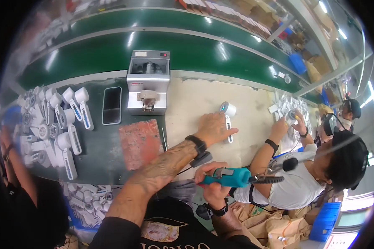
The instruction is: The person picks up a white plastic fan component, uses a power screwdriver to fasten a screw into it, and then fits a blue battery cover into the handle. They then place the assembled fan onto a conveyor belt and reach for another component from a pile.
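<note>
On the beige part of the worktable stands a white handheld fan (229, 109) with a round head and a slim handle. My left hand (212, 128) is right beside it, palm down, its thumb stretched out across the handle; some fingertips are hidden. Nearer to me, my right hand (215, 186) is closed round a teal electric screwdriver (230, 177), held sideways above the table's front edge. Its dark ribbed cord end points right. Straight ahead is a silver screw feeder (148, 85) with a dark tray on top.
Many white fan parts (52, 120) are heaped at the left, with a phone (111, 106) and a red mat (141, 144) nearby. Below the left edge is a bin of white parts (89, 203). At the right, a co-worker (295, 174) handles a white part. Behind runs a green conveyor (187, 52).
</note>
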Demonstrator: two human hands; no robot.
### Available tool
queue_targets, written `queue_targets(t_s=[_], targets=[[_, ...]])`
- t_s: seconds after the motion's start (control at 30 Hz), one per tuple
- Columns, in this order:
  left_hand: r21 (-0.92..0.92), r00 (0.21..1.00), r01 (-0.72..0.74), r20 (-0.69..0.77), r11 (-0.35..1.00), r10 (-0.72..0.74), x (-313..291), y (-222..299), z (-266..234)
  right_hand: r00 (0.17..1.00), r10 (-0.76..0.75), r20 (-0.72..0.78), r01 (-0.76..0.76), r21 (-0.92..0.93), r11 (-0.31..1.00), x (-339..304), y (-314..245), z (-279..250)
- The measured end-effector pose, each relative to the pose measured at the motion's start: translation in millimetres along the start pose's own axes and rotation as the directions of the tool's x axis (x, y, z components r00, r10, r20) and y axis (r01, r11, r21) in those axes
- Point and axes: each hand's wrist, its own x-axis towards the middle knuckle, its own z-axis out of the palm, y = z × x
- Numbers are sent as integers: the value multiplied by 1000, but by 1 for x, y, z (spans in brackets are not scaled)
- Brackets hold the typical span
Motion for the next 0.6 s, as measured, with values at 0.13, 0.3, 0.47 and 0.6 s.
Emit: queue_targets(t_s=[0.13, 0.3, 0.47, 0.6], targets=[[-91, 996, 70, -44, 993, -75, 17, -1, 28, 996, -63, -66, 59, -57, 997, -3, -9, -15], [-203, 971, -112, -233, 973, 63, -7, -20, -12, 990, -115, -86, 99, -170, 980, 14, 3, -38], [-162, 926, -246, -329, 956, 183, -79, -47, -84, 986, -134, -99, 111, -211, 971, 50, 20, -35], [-196, 973, -138, -210, 971, 96, -131, -80, -126, 994, -84, -65, 72, -163, 984, 75, 24, -12]])
